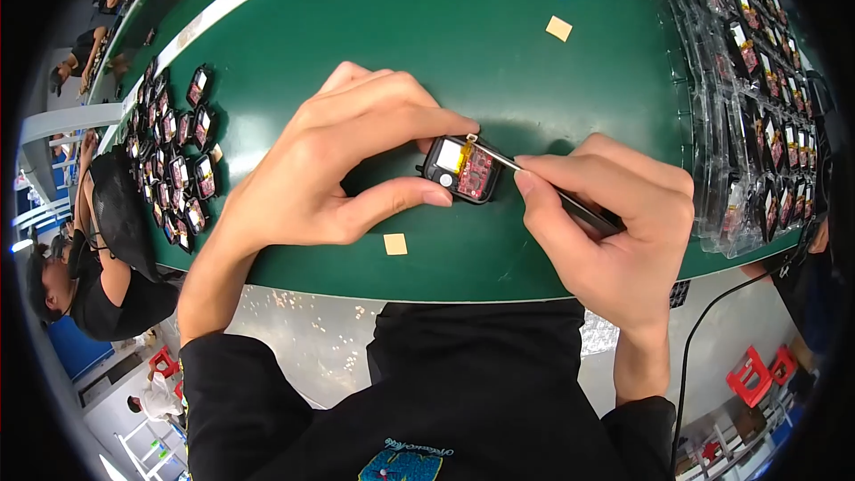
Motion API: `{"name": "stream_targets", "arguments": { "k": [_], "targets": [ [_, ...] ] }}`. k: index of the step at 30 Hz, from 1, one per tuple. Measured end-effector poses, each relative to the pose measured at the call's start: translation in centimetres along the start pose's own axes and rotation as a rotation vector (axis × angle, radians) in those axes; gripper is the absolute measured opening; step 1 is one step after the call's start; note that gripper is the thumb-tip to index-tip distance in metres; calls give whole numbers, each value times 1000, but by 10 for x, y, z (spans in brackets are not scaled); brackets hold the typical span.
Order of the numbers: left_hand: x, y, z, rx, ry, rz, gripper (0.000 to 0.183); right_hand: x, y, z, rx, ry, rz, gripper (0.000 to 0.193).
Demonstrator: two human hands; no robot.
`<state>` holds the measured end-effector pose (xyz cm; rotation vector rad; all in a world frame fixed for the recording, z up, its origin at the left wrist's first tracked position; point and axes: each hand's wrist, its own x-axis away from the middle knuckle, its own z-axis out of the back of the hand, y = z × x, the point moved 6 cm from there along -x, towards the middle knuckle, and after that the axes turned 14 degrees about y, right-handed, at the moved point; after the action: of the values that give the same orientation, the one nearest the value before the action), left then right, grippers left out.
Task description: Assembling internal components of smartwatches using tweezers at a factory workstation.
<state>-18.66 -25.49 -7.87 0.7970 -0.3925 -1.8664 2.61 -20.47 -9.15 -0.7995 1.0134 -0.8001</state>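
A small black device housing lies on the green table in front of me, its inside showing a red circuit board, a white block with yellow tape and a white round spot. My left hand steadies it, index fingertip at the far edge and thumb at the near left side. In my right hand is a slim tool that looks like tweezers, pinched between thumb and fingers. Its silver tip reaches over the board to a small pale part at the housing's far edge, beside my left index fingertip.
Many similar open devices crowd the table's left side. Stacked clear plastic trays with more of them fill the right. Two pale yellow squares lie on the green tabletop. A black cable hangs at right; other people sit at left.
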Motion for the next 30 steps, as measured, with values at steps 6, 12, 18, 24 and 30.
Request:
{"name": "stream_targets", "arguments": {
  "k": [6,12,18,24,30],
  "targets": [
    [0,-1,1,1,34,10,60,0,-1,2,30,0,20,17],
    [-1,0,0,-11,50,10,60,3,-8,4,115,63,121,25],
    [-1,-2,0,12,32,16,59,4,-10,-1,126,61,205,28],
    [-1,-11,4,74,-26,16,61,1,-8,0,85,0,115,24],
    [-3,-10,4,98,-59,-35,60,0,-3,0,43,-73,36,19]
  ]
}}
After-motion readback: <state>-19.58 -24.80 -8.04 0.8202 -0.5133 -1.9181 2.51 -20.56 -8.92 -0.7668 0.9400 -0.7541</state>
